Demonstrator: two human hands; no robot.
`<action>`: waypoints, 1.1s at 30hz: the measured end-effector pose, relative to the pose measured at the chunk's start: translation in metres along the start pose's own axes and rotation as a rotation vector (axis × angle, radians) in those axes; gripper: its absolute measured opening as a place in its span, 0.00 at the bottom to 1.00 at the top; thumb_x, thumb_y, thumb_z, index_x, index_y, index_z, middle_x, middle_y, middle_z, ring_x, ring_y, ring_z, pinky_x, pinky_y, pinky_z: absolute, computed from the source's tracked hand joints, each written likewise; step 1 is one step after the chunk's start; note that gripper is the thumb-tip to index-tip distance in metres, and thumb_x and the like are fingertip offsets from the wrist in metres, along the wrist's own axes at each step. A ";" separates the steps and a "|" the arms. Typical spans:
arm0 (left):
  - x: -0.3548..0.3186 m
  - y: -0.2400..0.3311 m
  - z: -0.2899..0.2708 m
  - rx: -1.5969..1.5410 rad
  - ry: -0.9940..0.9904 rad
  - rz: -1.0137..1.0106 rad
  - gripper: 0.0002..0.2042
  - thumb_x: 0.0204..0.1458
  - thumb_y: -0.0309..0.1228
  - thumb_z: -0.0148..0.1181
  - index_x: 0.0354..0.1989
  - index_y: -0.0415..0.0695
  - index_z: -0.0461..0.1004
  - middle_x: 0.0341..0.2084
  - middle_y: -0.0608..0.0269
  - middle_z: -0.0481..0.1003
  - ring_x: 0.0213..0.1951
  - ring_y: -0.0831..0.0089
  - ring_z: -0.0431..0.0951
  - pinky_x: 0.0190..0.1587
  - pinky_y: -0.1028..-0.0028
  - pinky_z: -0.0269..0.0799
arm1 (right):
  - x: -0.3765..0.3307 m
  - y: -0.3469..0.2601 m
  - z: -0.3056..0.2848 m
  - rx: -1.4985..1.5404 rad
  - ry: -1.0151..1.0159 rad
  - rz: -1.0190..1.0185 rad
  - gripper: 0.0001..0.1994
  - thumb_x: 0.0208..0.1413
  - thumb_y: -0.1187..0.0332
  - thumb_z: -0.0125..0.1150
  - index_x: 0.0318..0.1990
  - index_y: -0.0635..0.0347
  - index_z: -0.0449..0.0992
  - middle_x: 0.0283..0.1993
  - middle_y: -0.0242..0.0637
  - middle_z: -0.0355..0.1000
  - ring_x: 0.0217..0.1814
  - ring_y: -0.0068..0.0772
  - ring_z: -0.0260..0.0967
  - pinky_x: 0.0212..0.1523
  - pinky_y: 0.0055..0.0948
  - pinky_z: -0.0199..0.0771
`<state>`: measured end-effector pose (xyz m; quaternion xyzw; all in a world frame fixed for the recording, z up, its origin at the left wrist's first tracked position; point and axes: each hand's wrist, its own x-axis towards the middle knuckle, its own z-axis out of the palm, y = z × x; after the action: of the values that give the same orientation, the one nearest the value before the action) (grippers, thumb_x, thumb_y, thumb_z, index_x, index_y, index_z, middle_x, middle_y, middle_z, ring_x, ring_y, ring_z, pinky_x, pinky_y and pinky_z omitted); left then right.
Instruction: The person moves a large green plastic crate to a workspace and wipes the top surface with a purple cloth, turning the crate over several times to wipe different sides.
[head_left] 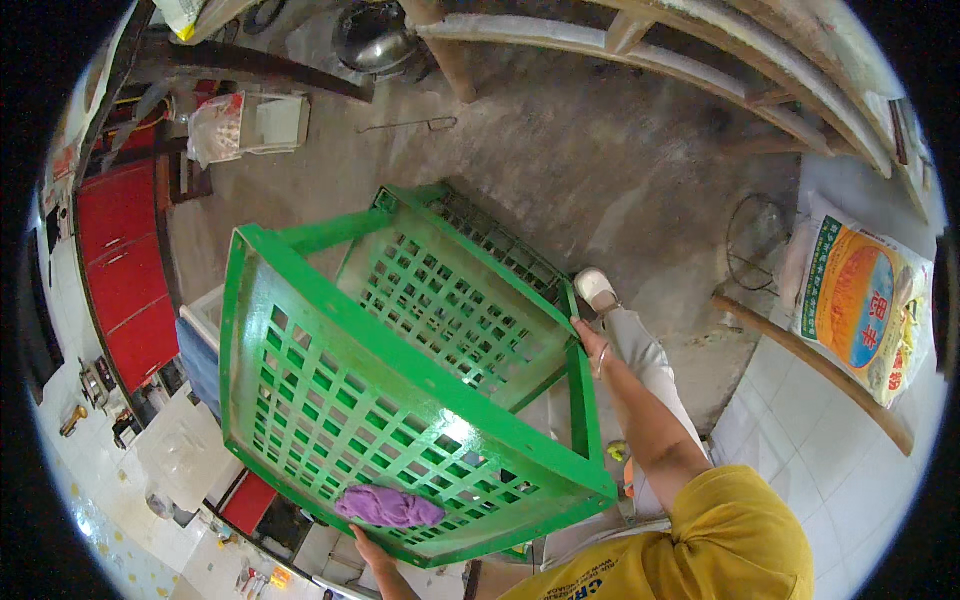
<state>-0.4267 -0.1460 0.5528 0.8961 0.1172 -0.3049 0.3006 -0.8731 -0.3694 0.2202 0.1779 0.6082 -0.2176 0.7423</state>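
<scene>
A large green plastic shelf rack (330,355) with lattice shelves fills the middle of the view, tilted over. My right hand (592,347) grips its right side, where a lower shelf (450,300) meets a leg. At the near edge of the top shelf, my left hand (374,550) is closed on the rim; its fingers are partly hidden by the rack. A crumpled purple cloth (390,506) lies on the top shelf, just beside the left hand.
Red cabinets (125,270) and a white tiled counter (190,450) line the left. A metal bowl (375,45) stands at the back, with a bent metal rod (410,125) on the floor. Rightward, a printed sack (860,300) lies behind a wooden pole (820,375).
</scene>
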 end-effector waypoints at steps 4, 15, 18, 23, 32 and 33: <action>-0.017 0.012 0.012 -0.060 -0.057 0.027 0.32 0.52 0.55 0.43 0.54 0.38 0.59 0.49 0.56 0.64 0.48 0.60 0.66 0.49 0.63 0.63 | 0.009 0.008 -0.011 -0.081 -0.036 -0.117 0.30 0.49 0.53 0.58 0.58 0.54 0.59 0.46 0.31 0.67 0.38 0.25 0.65 0.35 0.31 0.70; -0.005 0.010 0.001 0.046 0.044 -0.044 0.32 0.52 0.55 0.43 0.53 0.36 0.60 0.48 0.55 0.65 0.47 0.60 0.67 0.49 0.63 0.63 | 0.040 0.019 -0.018 -0.172 0.261 -0.081 0.25 0.45 0.50 0.61 0.43 0.63 0.72 0.39 0.33 0.71 0.40 0.27 0.64 0.42 0.26 0.64; -0.003 0.003 -0.002 -0.138 -0.106 -0.028 0.33 0.52 0.55 0.42 0.57 0.40 0.56 0.53 0.55 0.62 0.50 0.58 0.66 0.48 0.59 0.65 | 0.055 0.024 -0.027 -0.230 0.201 -0.081 0.26 0.45 0.48 0.60 0.42 0.62 0.74 0.39 0.34 0.71 0.41 0.27 0.64 0.42 0.27 0.64; -0.009 0.003 0.002 -0.075 -0.133 0.032 0.33 0.52 0.55 0.42 0.57 0.39 0.56 0.53 0.55 0.61 0.51 0.58 0.65 0.50 0.59 0.63 | 0.027 0.002 -0.007 -0.631 0.330 -0.267 0.32 0.46 0.40 0.51 0.48 0.61 0.71 0.49 0.45 0.67 0.53 0.37 0.63 0.53 0.31 0.59; -0.022 0.015 0.009 0.049 0.063 -0.046 0.34 0.51 0.56 0.44 0.55 0.37 0.59 0.50 0.56 0.64 0.46 0.61 0.66 0.48 0.64 0.62 | -0.058 -0.023 -0.005 -0.556 0.254 0.257 0.37 0.47 0.35 0.43 0.55 0.56 0.62 0.35 0.40 0.68 0.31 0.38 0.67 0.29 0.46 0.66; -0.004 0.007 0.001 0.089 0.096 -0.053 0.34 0.51 0.56 0.44 0.55 0.37 0.60 0.49 0.55 0.64 0.46 0.61 0.66 0.48 0.64 0.62 | -0.062 -0.012 -0.017 -0.557 0.139 0.257 0.36 0.47 0.35 0.44 0.55 0.54 0.63 0.33 0.39 0.68 0.29 0.36 0.66 0.28 0.44 0.66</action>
<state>-0.4278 -0.1520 0.5585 0.9187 0.1414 -0.2745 0.2463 -0.9040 -0.3639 0.2775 0.0574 0.6662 0.0656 0.7406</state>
